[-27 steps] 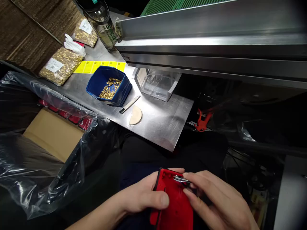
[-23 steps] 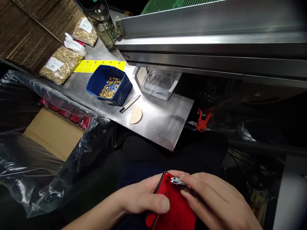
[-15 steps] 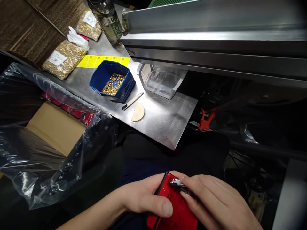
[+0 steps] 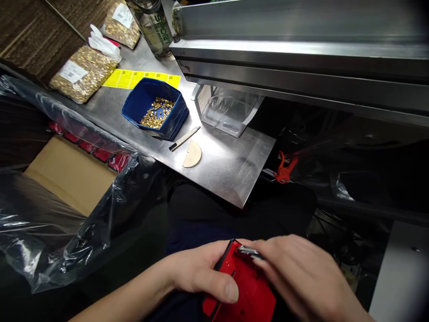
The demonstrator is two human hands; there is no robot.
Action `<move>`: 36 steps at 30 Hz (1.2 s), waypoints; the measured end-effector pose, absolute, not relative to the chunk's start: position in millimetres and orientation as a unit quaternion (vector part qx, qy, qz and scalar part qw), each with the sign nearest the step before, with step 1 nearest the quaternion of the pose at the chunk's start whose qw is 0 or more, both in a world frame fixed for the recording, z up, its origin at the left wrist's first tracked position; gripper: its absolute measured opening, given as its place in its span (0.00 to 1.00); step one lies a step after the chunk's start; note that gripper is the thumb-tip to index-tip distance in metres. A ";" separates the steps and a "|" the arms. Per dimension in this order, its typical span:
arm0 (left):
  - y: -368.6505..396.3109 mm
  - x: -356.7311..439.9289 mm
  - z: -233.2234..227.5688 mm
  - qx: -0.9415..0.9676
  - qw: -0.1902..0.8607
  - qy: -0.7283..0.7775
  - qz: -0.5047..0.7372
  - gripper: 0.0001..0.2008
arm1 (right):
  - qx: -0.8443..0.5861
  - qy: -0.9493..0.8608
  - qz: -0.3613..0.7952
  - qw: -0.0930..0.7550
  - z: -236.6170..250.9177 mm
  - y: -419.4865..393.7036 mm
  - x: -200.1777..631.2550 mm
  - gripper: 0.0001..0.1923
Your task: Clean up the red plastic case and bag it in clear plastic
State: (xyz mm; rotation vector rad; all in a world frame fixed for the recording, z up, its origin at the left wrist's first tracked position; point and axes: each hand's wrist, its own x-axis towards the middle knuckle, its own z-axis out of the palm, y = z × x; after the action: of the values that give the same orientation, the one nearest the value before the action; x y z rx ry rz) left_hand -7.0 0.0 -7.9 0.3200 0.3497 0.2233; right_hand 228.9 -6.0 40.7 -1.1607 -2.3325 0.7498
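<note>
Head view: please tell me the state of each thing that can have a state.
Left hand: closed on the red plastic part, thumb on top.
Right hand: fingertips pinch a small metal clip at the part's top edge.
Blue bin: open, partly filled with small brass pieces.
Clear bin: open; contents unclear.
Two brass-piece bags: closed, labelled.
Cardboard box: open, plastic-lined.

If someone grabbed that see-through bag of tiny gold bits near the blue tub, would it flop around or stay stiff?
Probably floppy. The bag of gold bits lies slumped and lumpy on the metal table, so it looks like thin film that would sag around fingers. It is packed full, so it may feel heavy for its size. The film looks shiny, so it might be a little slippery.
</note>
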 end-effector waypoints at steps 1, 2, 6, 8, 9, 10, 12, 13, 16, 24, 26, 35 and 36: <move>-1.7 -7.5 -9.8 0.154 0.967 0.174 0.100 0.45 | -0.475 -0.797 0.282 0.243 35.6 -4.4 234.4 0.13; -3.6 -8.2 -11.7 0.150 0.968 0.177 0.093 0.48 | -0.548 -0.739 0.280 0.274 28.6 -2.7 240.3 0.11; -8.0 -10.6 -15.6 0.137 0.969 0.183 0.091 0.52 | -0.737 -0.524 0.319 0.283 -14.6 6.1 255.8 0.16; -7.7 -11.2 -15.1 0.141 0.968 0.183 0.100 0.53 | -0.732 -0.510 0.384 0.239 -38.4 11.8 252.8 0.20; -7.3 -11.2 -14.5 0.142 0.967 0.184 0.108 0.53 | -0.723 -0.520 0.396 0.224 -49.4 15.4 248.0 0.20; -6.9 -10.9 -13.8 0.144 0.964 0.188 0.119 0.54 | -0.714 -0.538 0.394 0.214 -59.6 19.8 241.3 0.20; -6.8 -9.7 -11.7 0.142 0.957 0.204 0.149 0.53 | -0.699 -0.579 0.362 0.213 -77.7 32.0 223.7 0.19; -7.1 -8.7 -10.3 0.142 0.952 0.216 0.164 0.52 | -0.692 -0.597 0.342 0.219 -85.7 39.9 213.7 0.18; -9.3 -5.6 -4.6 0.162 0.932 0.252 0.206 0.47 | -0.681 -0.629 0.293 0.235 -106.6 67.5 185.3 0.16; -15.9 -7.4 3.3 0.287 0.853 0.371 0.229 0.39 | -0.671 -0.652 0.250 0.250 -116.9 76.9 174.2 0.25; -15.6 -8.1 0.8 0.304 0.833 0.391 0.245 0.36 | -0.670 -0.621 0.285 0.291 -101.1 53.4 188.0 0.22; 4.7 -1.2 -20.8 -0.048 0.910 0.244 0.333 0.23 | -0.475 -0.753 0.296 0.346 -0.2 -46.1 211.6 0.20; 7.3 -0.3 -21.5 -0.055 0.912 0.228 0.335 0.23 | -0.464 -0.767 0.269 0.353 3.0 -47.3 207.6 0.20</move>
State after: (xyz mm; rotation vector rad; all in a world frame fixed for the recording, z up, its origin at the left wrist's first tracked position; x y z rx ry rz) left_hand -0.3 7.3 -21.5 -0.1130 0.4699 0.6908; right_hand 207.6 -47.3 3.0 -1.1994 -1.9831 0.6955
